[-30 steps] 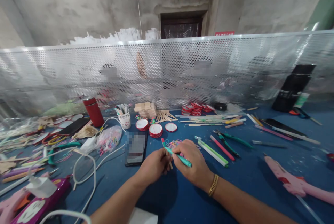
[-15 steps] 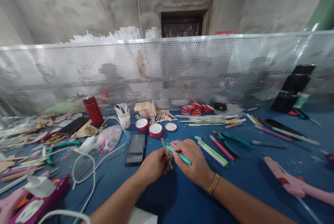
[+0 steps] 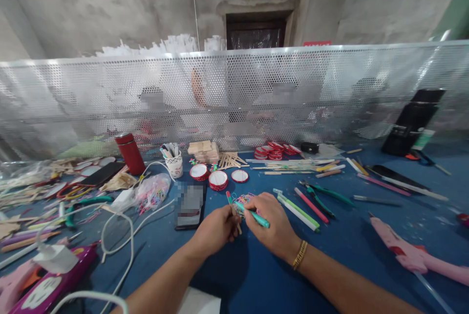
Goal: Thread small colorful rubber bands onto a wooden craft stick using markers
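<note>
A thin wooden stick with a red and green coloured end (image 3: 229, 197) is pinched in my left hand (image 3: 219, 226). My right hand (image 3: 270, 219) grips a teal marker pen (image 3: 261, 220), its tip at the stick's coloured part. Whether tip and stick touch, I cannot tell. Behind the fingers lies a heap of small coloured rubber bands (image 3: 245, 200), partly covered by my right hand. A black smartphone (image 3: 190, 205) lies left of my left hand. To the right of my right hand are white-and-green pens (image 3: 298, 211) and a red pen (image 3: 312, 205).
Red-rimmed white discs (image 3: 219, 180), a cup of pens (image 3: 173, 161) and a red flask (image 3: 130, 153) stand behind. Green-handled pliers (image 3: 331, 193) and a pink glue gun (image 3: 414, 250) lie right. White cables (image 3: 132, 243) loop over a purple power strip (image 3: 51, 284) at left.
The view has shifted very slightly. Both hands hold nearly the same pose, with the marker still at the stick's coloured end.
</note>
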